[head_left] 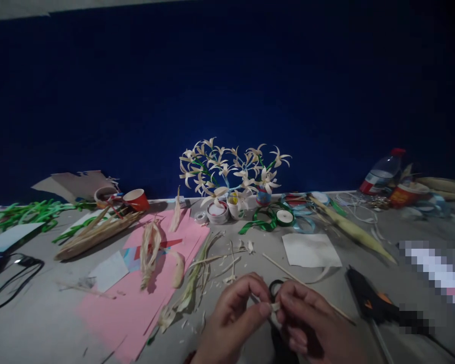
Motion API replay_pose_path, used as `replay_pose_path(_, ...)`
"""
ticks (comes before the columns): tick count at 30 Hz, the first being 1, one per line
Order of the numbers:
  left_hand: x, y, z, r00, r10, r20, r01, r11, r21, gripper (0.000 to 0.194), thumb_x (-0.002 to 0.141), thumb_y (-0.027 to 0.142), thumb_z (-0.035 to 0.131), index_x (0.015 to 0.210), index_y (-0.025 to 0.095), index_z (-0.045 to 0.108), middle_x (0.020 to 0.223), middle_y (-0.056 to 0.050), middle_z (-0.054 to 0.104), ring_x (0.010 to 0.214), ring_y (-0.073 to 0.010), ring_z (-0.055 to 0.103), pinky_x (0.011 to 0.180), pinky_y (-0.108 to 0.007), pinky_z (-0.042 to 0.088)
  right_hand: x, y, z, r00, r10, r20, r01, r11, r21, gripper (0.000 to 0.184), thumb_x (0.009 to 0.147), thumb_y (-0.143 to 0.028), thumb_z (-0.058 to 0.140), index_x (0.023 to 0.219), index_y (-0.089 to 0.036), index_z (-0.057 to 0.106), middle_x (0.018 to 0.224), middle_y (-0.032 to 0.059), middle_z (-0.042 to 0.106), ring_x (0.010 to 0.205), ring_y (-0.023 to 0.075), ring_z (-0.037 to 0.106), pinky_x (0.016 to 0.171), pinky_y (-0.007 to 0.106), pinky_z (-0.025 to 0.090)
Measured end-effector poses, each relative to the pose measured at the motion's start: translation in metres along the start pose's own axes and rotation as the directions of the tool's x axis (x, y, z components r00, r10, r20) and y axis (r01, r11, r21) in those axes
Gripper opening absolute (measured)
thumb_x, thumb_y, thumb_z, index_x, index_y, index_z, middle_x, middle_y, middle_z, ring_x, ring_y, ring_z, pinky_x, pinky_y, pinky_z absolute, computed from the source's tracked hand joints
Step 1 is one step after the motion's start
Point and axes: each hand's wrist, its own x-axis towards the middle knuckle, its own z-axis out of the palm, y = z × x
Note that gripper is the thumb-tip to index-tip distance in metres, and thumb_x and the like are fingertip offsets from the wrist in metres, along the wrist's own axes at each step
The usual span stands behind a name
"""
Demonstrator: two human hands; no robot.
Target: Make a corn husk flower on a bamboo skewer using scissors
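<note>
My left hand (242,313) and my right hand (311,313) meet low in the frame, thumbs and fingers pinched together. Between their fingertips is a small pale piece of husk (275,307), mostly covered by the fingers. Under the hands lie black-handled scissors (276,287), partly hidden. A thin stick (288,270) slants across the table just past my right hand. Beyond my fingers, husk scraps (229,278) and green-white husk strips (193,285) are scattered. Pale husk flowers (220,164) on green and light-blue stems stand in small cups at the back.
A black glue gun (375,298) lies to the right. Pink paper sheets (114,323) cover the left middle, with a dried husk bundle (150,247) on them. Green ribbon (263,222), white paper (311,249), a plastic bottle (381,174) and an orange cup (136,200) sit farther back.
</note>
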Motion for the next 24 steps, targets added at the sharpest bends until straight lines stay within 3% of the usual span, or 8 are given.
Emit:
replay_pose_path(3,0.002,0.004,-0.002,0.997,-0.057,0.047,0.056,0.998,0.034,0.022,0.083,0.037,0.069,0.077,0.018,0.059,0.079,-0.002,0.054,0.081,-0.0185,0.050,0.075,-0.029,0.036,-0.004,-0.009,-0.009,0.986,-0.109,0.128,0.141,0.948,-0.285,0.029,0.074,-0.045,0.075,0.078,-0.017,0.069,0.061,-0.0046,0.055,0.050,0.0078,0.047,0.048,0.019,0.037)
replay_pose_path(6,0.003,0.011,-0.005,0.993,-0.093,0.074,0.076,0.976,0.205,0.023,0.082,0.038,0.068,0.075,0.018,0.060,0.078,-0.002,0.055,0.080,-0.0195,0.051,0.076,-0.030,0.036,-0.008,-0.022,-0.012,0.953,-0.140,0.268,0.269,0.797,-0.540,0.015,0.079,-0.033,0.067,0.077,-0.019,0.063,0.069,-0.0035,0.056,0.065,0.0134,0.051,0.061,0.024,0.041)
replay_pose_path(9,0.002,0.019,-0.007,0.989,-0.109,0.098,0.073,0.946,0.317,0.019,0.080,0.034,0.068,0.073,0.019,0.059,0.078,-0.003,0.059,0.085,-0.0220,0.054,0.081,-0.031,0.035,-0.011,-0.031,-0.006,0.948,-0.160,0.277,0.316,0.601,-0.735,0.007,0.077,-0.024,0.062,0.072,-0.020,0.059,0.073,-0.0022,0.058,0.074,0.0167,0.053,0.069,0.027,0.041)
replay_pose_path(11,0.002,0.022,-0.007,0.986,-0.123,0.116,0.072,0.927,0.369,0.015,0.079,0.031,0.068,0.073,0.019,0.061,0.081,-0.004,0.062,0.091,-0.0233,0.055,0.085,-0.031,0.034,-0.011,-0.033,0.000,0.951,-0.141,0.274,0.306,0.549,-0.778,0.009,0.075,-0.020,0.060,0.066,-0.020,0.057,0.070,-0.0022,0.059,0.073,0.0173,0.055,0.069,0.027,0.042)
replay_pose_path(14,0.002,0.021,-0.007,0.974,-0.166,0.151,0.113,0.945,0.307,0.016,0.078,0.029,0.071,0.071,0.018,0.062,0.079,-0.004,0.062,0.085,-0.0213,0.055,0.082,-0.031,0.036,-0.007,-0.028,0.001,0.952,-0.045,0.302,0.237,0.733,-0.638,0.013,0.069,-0.018,0.061,0.059,-0.020,0.054,0.061,-0.0033,0.058,0.061,0.0150,0.058,0.061,0.025,0.043)
replay_pose_path(17,0.002,0.014,-0.005,0.949,-0.244,0.202,0.247,0.969,0.010,0.026,0.072,0.033,0.077,0.066,0.016,0.059,0.070,-0.002,0.057,0.068,-0.0158,0.050,0.067,-0.027,0.036,-0.001,-0.015,-0.006,0.944,0.054,0.326,0.052,0.949,-0.310,0.006,0.062,-0.018,0.064,0.058,-0.017,0.059,0.053,-0.0026,0.061,0.048,0.0122,0.059,0.052,0.022,0.043)
replay_pose_path(20,0.001,0.002,-0.001,0.941,-0.268,0.208,0.316,0.917,-0.244,0.029,0.065,0.032,0.082,0.065,0.013,0.060,0.065,-0.001,0.055,0.061,-0.0130,0.048,0.061,-0.025,0.034,0.004,-0.004,-0.015,0.943,0.051,0.329,-0.015,0.994,-0.113,0.007,0.056,-0.022,0.062,0.057,-0.016,0.061,0.047,-0.0024,0.059,0.039,0.0096,0.054,0.044,0.019,0.039)
replay_pose_path(24,-0.001,-0.010,0.001,0.957,-0.216,0.192,0.277,0.876,-0.394,0.027,0.067,0.030,0.082,0.068,0.012,0.061,0.064,-0.003,0.059,0.059,-0.0145,0.053,0.061,-0.027,0.038,0.003,-0.005,-0.020,0.951,0.019,0.309,0.009,0.996,-0.089,0.013,0.061,-0.029,0.059,0.061,-0.016,0.061,0.050,-0.0016,0.058,0.041,0.0105,0.052,0.043,0.020,0.041)
